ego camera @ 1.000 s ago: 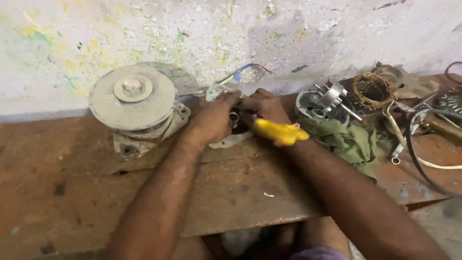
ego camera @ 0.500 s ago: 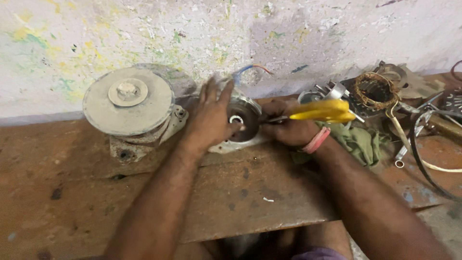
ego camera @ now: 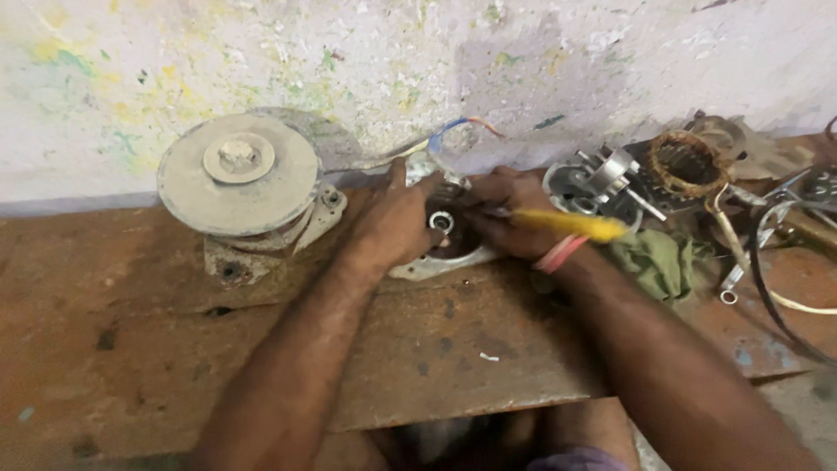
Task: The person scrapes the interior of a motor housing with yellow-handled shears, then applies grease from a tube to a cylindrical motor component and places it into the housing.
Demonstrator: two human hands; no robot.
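Nearest the camera, two bare forearms are reaching forward over the worn, rust-brown desk (ego camera: pixel 453 349), whose front edge is dropping away to a dim floor below. The top is lying scuffed and stained, with dark holes and a small pale chip sitting near the middle.

Further in, the left hand (ego camera: pixel 397 222) is pressing down on a round metal motor housing (ego camera: pixel 440 253) that is resting flat on the desk; its grip is spread loosely over the housing's left rim, fingers lying on the metal rather than closing around it. The right hand (ego camera: pixel 514 222) is sitting just beside it on the housing's right side, its grip clenched around a yellow-handled screwdriver (ego camera: pixel 571 225). The handle is pointing right, and the shaft is running toward the housing's centre, where a small bearing ring is showing. A pinkish band is circling the right wrist.

To the left, a dusty grey motor with a pulley disc (ego camera: pixel 240 179) is standing on its bracket. To the right, a green rag (ego camera: pixel 663 262) is lying crumpled near a metal end cover (ego camera: pixel 597 179), a copper-wound coil (ego camera: pixel 684 166) and a dark cable loop (ego camera: pixel 772 288).

Behind everything, a whitish wall (ego camera: pixel 418 61) is rising, flecked with yellow and green paint, and a blue and orange wire (ego camera: pixel 462 129) is curling against it.
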